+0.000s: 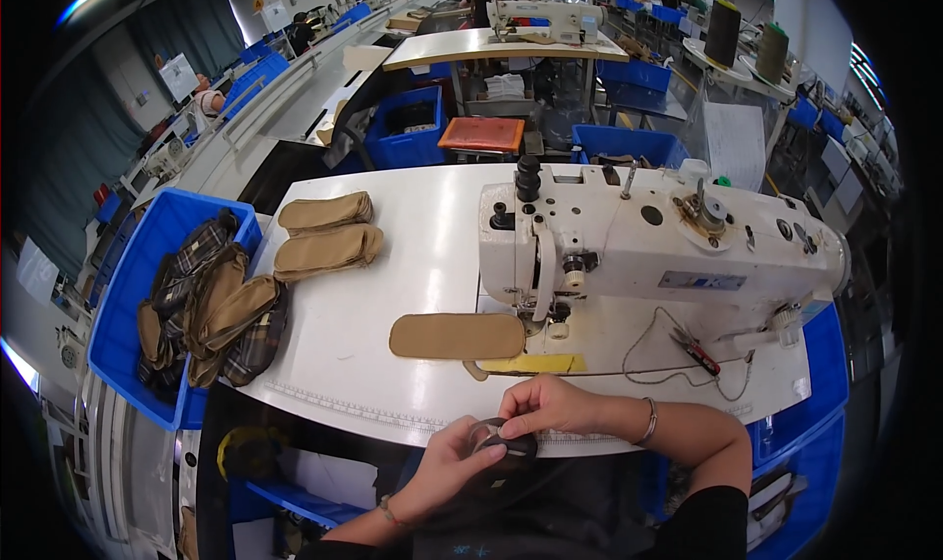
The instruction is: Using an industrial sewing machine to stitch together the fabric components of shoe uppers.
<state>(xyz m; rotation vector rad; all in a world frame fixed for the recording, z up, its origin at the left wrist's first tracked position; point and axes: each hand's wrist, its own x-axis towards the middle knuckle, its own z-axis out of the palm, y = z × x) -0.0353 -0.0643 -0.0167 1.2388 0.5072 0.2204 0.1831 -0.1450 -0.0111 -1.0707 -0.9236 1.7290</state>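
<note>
Plainly, two hands meet at the front edge of one white table (413, 206), both grasping a single dark piece (521, 446). The left hand (454, 462) grips it from the left, with its thumb on top; the right hand (550, 406) pinches its upper side between thumb and fingers. Each wrist wears one band.

On the table stand one sewing machine (638, 231) and two tan stacks (327, 251), side by side at the far left. One tan pad (457, 335) lies flat before the machine, one yellow strip (535, 364) just beside it, and one pair of red-handled snips (694, 350) farther right, near a loop of cord. One ruler strip (344, 410) runs along the front edge. One blue bin (123, 329) at the left holds tan and plaid pieces. Two thread cones (723, 34) stand at the upper right.

The fingers cover much of the dark piece, so its full shape is hard to make out. The pieces in the bin overlap too much to count, as do the layers of the stacks. Whether the pad's right end sits under the presser foot cannot be told. Both dark sleeves are cut off below.
</note>
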